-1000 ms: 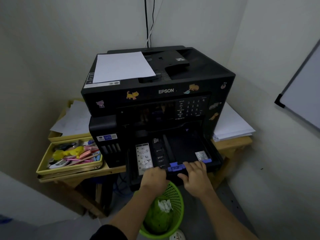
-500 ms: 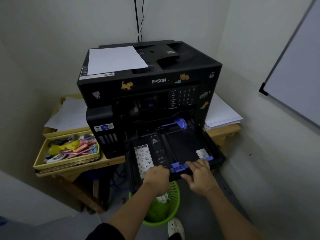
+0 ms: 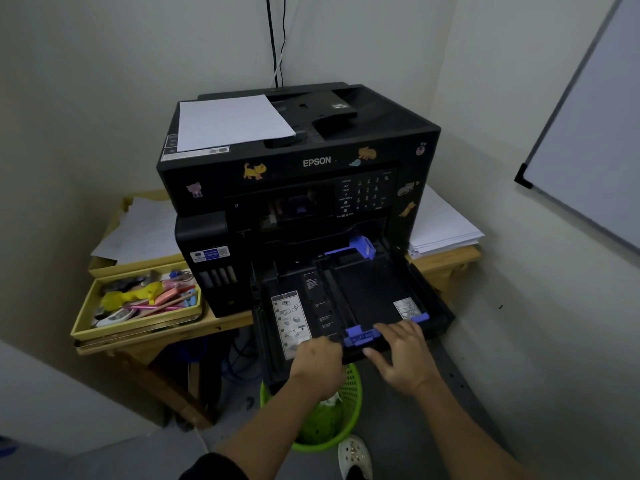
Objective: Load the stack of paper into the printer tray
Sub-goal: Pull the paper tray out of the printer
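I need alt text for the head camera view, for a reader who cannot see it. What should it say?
Two bare hands, left hand and right hand, hold the front edge of an empty black paper tray pulled out of a black Epson printer. One white sheet lies on the printer's top, a paper stack sits to its right, and a green basket stands below.

A black printer (image 3: pixel 298 161) sits on a wooden tabletop (image 3: pixel 446 261) in a room corner, its tray (image 3: pixel 367 296) pulled out and bare inside. Both hands grip the tray's front edge: the left hand (image 3: pixel 320 362) at 7 o'clock of the tray, curled over the lip, and the right hand (image 3: pixel 403 351) at 5 o'clock, fingers touching a blue guide (image 3: pixel 360 336). A paper stack (image 3: pixel 443 226) lies at 3 o'clock of the printer; one sheet (image 3: pixel 232 121) rests on top. A green basket (image 3: pixel 325 424) stands below the tray.
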Tool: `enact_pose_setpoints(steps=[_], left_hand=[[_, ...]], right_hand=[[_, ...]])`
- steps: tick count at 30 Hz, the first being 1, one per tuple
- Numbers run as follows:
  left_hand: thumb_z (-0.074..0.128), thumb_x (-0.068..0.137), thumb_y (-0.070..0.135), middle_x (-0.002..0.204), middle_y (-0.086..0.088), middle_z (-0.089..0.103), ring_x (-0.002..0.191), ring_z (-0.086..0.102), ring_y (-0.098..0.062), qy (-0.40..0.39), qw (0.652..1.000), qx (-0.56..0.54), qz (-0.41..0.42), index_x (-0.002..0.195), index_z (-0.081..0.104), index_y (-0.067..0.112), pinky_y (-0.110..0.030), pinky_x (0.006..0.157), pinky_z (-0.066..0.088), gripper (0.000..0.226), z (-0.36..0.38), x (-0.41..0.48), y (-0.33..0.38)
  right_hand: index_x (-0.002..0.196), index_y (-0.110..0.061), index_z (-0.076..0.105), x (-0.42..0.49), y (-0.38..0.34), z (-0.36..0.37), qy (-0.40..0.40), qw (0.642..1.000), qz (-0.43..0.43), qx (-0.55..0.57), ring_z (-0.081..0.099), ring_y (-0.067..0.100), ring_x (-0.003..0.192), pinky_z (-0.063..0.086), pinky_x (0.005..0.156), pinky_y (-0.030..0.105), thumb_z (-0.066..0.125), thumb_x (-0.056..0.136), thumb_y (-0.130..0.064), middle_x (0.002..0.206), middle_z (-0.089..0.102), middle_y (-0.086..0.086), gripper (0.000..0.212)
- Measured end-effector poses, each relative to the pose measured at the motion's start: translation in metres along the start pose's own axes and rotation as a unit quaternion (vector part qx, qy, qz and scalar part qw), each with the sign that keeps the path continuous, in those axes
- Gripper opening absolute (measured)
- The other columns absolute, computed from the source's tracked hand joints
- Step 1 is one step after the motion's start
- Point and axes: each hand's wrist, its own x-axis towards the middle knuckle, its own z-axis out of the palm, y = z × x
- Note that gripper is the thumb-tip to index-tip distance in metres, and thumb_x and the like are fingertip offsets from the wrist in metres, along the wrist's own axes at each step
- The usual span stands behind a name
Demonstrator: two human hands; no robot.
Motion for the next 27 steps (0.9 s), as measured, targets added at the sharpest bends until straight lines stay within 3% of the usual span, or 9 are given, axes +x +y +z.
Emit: enact_pose_setpoints(steps=[5,9,12,14,18,20,22,24,27], left_hand=[[0.048,0.087,0.032,0.098,-0.009,0.066,0.087,0.062,-0.024,0.008,1.0,-0.016,-0.01,0.095,0.065,0.012,-0.032,0.072,0.045,0.028,-0.002,-0.001,0.003],[0.049,0.078,0.041,0.074,-0.003,0.054,0.069,0.05,-0.019,-0.026,0.998,-0.061,-0.005,0.076,0.058,0.015,-0.027,0.063,0.041,0.028,-0.013,0.0,0.003],[0.056,0.069,0.048,0.064,0.003,0.051,0.067,0.052,-0.019,-0.071,0.984,-0.162,-0.024,0.066,0.056,0.017,-0.023,0.057,0.038,0.032,-0.032,0.008,-0.005],[0.059,0.066,0.047,0.074,-0.004,0.064,0.072,0.06,-0.024,-0.061,0.966,-0.247,-0.046,0.071,0.064,0.014,-0.023,0.055,0.038,0.034,-0.051,0.019,-0.013],[0.057,0.081,0.027,0.087,-0.017,0.07,0.081,0.068,-0.033,0.167,0.928,-0.312,-0.115,0.087,0.065,0.005,-0.028,0.062,0.05,0.025,-0.105,0.048,-0.035],[0.056,0.086,0.022,0.096,-0.016,0.069,0.086,0.067,-0.029,0.315,0.874,-0.344,-0.135,0.107,0.062,0.004,-0.03,0.071,0.054,0.028,-0.141,0.065,-0.05],[0.056,0.087,0.014,0.101,-0.015,0.067,0.092,0.064,-0.028,0.435,0.816,-0.362,-0.121,0.109,0.059,0.002,-0.034,0.08,0.053,0.025,-0.178,0.08,-0.068],[0.054,0.087,0.008,0.106,-0.015,0.062,0.098,0.059,-0.028,0.498,0.786,-0.35,-0.113,0.109,0.057,0.001,-0.035,0.085,0.048,0.023,-0.21,0.095,-0.089],[0.051,0.089,0.01,0.121,-0.013,0.056,0.113,0.048,-0.027,0.499,0.808,-0.269,-0.159,0.12,0.053,0.003,-0.032,0.091,0.041,0.031,-0.242,0.12,-0.123]], right_hand=[[0.114,-0.01,0.065,0.001,-0.004,0.004,0.058,0.998,0.014,0.004,0.058,0.023,0.101,0.033,0.104,0.039,0.043,0.083,-0.052,0.106,0.07,0.005,0.056],[0.088,-0.011,0.071,0.013,-0.021,0.003,0.095,0.993,0.07,-0.021,0.062,0.027,0.084,0.039,0.089,0.041,0.039,0.089,-0.049,0.083,0.072,0.007,0.049],[0.078,-0.01,0.071,0.031,-0.038,-0.007,0.168,0.981,0.093,-0.023,0.064,0.03,0.076,0.043,0.087,0.047,0.032,0.089,-0.047,0.074,0.072,0.009,0.055],[0.082,-0.009,0.072,0.051,-0.054,-0.021,0.216,0.971,0.1,-0.008,0.064,0.031,0.081,0.042,0.089,0.05,0.033,0.088,-0.045,0.079,0.072,0.01,0.054],[0.097,-0.011,0.068,0.109,-0.09,-0.058,0.267,0.955,0.106,0.07,0.058,0.026,0.1,0.032,0.098,0.047,0.036,0.093,-0.042,0.096,0.07,0.006,0.045],[0.101,-0.013,0.067,0.143,-0.112,-0.079,0.294,0.946,0.089,0.104,0.055,0.024,0.105,0.03,0.098,0.044,0.04,0.095,-0.037,0.101,0.069,0.006,0.037],[0.103,-0.012,0.065,0.176,-0.134,-0.103,0.312,0.936,0.075,0.142,0.053,0.026,0.108,0.031,0.096,0.043,0.042,0.096,-0.033,0.105,0.068,0.007,0.033],[0.103,-0.009,0.064,0.208,-0.155,-0.126,0.324,0.925,0.048,0.191,0.051,0.029,0.108,0.037,0.092,0.043,0.044,0.095,-0.028,0.106,0.067,0.009,0.029],[0.105,-0.005,0.062,0.253,-0.179,-0.155,0.321,0.912,0.015,0.256,0.05,0.029,0.106,0.046,0.087,0.041,0.044,0.093,-0.017,0.104,0.066,0.012,0.024]])
